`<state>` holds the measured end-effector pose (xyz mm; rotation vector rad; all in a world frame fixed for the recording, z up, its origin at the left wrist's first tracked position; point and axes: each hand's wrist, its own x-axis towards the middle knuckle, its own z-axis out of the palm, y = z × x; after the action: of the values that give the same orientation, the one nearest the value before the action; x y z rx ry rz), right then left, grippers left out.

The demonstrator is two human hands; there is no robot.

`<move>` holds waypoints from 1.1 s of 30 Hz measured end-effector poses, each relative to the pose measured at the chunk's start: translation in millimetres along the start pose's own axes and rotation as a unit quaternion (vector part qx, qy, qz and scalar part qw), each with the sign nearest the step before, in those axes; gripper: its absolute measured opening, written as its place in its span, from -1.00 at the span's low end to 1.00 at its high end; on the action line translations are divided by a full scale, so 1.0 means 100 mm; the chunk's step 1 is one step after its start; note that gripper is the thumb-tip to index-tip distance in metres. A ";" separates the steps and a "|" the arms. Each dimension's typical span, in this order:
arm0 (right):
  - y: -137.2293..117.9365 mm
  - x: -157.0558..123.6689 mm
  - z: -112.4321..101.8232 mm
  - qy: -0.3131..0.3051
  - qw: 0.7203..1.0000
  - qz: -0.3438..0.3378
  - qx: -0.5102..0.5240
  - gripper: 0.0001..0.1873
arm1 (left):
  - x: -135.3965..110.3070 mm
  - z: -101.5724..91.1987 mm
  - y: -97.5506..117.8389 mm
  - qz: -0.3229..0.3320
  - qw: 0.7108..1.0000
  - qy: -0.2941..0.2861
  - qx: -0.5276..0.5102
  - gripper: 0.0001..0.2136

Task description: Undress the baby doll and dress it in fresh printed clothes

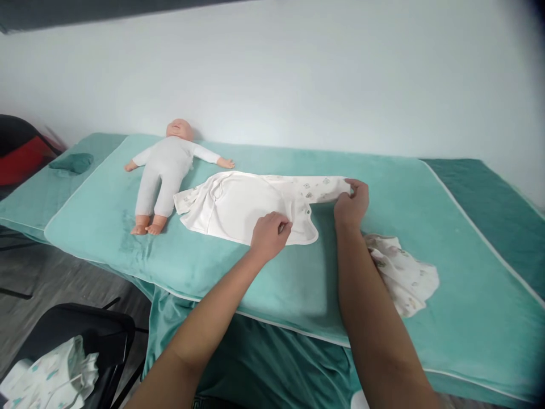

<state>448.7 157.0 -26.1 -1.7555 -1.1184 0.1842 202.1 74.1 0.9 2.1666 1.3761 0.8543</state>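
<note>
A white baby garment [238,204] with small prints lies spread flat on the teal mat [447,227]. My left hand [269,234] is closed, pinching the garment's near hem. My right hand [352,201] is closed on the end of its printed sleeve at the right. A baby doll [164,170] in a white suit lies on its back just left of the garment, arms out.
A crumpled printed cloth [404,272] lies on the mat beside my right forearm. A black chair [85,335] at the lower left holds more printed clothes [51,378]. A dark green cloth [72,162] sits at the far left. A white wall runs behind.
</note>
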 end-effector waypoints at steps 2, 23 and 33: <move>0.04 -0.01 0.01 0.004 0.999 -0.012 -0.050 -0.45 | 0.00 0.00 0.00 -0.013 1.000 -0.018 -0.003 -0.86; -0.53 -0.50 -0.03 -0.052 0.987 -0.152 0.014 -0.57 | -0.06 0.02 -0.01 0.017 0.998 -0.023 0.056 -0.74; -1.77 -1.00 0.88 -0.443 0.867 -0.226 -0.017 -0.59 | -0.02 0.16 -0.11 0.087 0.995 0.003 0.051 -0.53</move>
<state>237.1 152.2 37.7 -1.3742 -2.1658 0.7320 205.7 76.0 -18.0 2.3904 1.2736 0.8717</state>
